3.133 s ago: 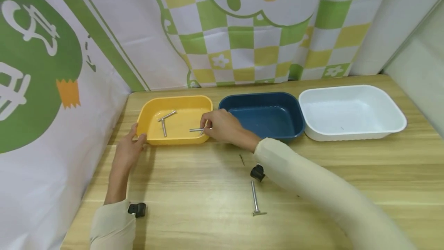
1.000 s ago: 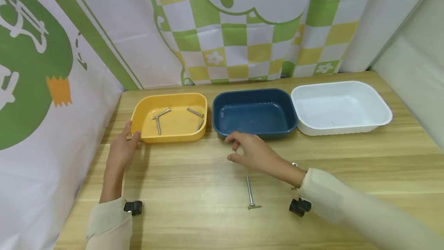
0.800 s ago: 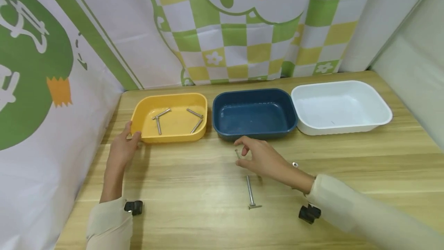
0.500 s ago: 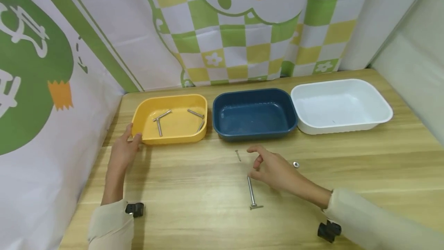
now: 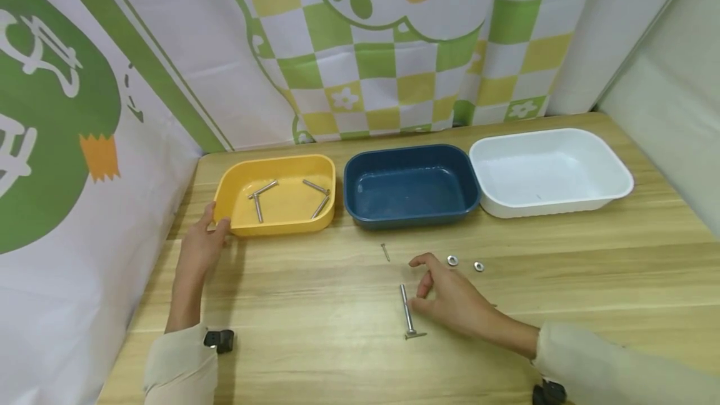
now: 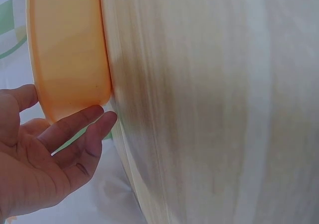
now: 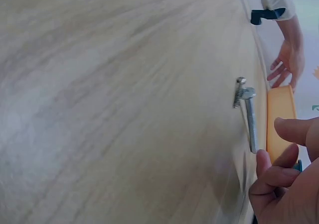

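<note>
Yellow tray (image 6: 67, 45) partly outside left-wrist view

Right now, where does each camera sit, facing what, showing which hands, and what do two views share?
Head: on the head, facing forward and down at the wood-grain table, yellow rectangular tray and long silver bolt; left hand, right hand and cream sleeves show.
Left wrist: worn there, facing the tray's end; the left hand shows.
Right wrist: worn there, facing left across the table; right hand shows, left hand beyond.
Shared by head and right wrist: tray, bolt.
</note>
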### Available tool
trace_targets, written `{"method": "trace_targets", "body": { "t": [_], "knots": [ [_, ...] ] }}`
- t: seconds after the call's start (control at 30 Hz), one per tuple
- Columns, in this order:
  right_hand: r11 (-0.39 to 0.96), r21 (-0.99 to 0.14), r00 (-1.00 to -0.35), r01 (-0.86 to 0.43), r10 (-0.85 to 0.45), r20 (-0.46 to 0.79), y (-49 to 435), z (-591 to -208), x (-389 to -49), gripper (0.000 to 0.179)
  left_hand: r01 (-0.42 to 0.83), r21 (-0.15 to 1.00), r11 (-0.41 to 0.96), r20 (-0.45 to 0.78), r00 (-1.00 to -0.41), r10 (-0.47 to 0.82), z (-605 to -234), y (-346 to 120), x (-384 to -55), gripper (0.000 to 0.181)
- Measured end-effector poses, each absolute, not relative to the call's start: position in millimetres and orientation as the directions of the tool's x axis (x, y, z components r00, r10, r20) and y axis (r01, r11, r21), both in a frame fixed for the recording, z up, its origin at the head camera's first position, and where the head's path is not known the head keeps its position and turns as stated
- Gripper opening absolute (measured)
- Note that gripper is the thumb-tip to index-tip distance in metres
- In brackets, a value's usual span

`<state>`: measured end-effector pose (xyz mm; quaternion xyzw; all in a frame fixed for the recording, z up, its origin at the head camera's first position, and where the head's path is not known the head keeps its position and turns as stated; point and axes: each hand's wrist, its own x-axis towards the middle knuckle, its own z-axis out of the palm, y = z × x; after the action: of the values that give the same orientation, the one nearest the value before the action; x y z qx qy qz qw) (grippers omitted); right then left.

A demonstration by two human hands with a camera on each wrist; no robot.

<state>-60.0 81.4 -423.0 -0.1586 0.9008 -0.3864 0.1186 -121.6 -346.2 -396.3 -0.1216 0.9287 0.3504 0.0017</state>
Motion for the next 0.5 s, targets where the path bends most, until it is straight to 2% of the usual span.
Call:
{"method": "trace_targets", "body": {
  "t": [0.2, 0.5],
  "knots": [
    [0.643, -0.74, -0.914, -0.198, -0.394, -0.098, 76.6, -425.9, -57.0, 0.058, -0.231, 0.656, 0.719, -0.097, -0.97, -0.223, -397.4, -347.0, -121.1, 0.066],
    [0.691, -0.676, -0.916, -0.257, -0.397, -0.057, 68.8, -431.5, -54.7, 0.054, -0.222, 0.64, 0.735, -0.085, -0.972, -0.22, -397.1, -347.3, -121.9, 0.065]
  ]
}}
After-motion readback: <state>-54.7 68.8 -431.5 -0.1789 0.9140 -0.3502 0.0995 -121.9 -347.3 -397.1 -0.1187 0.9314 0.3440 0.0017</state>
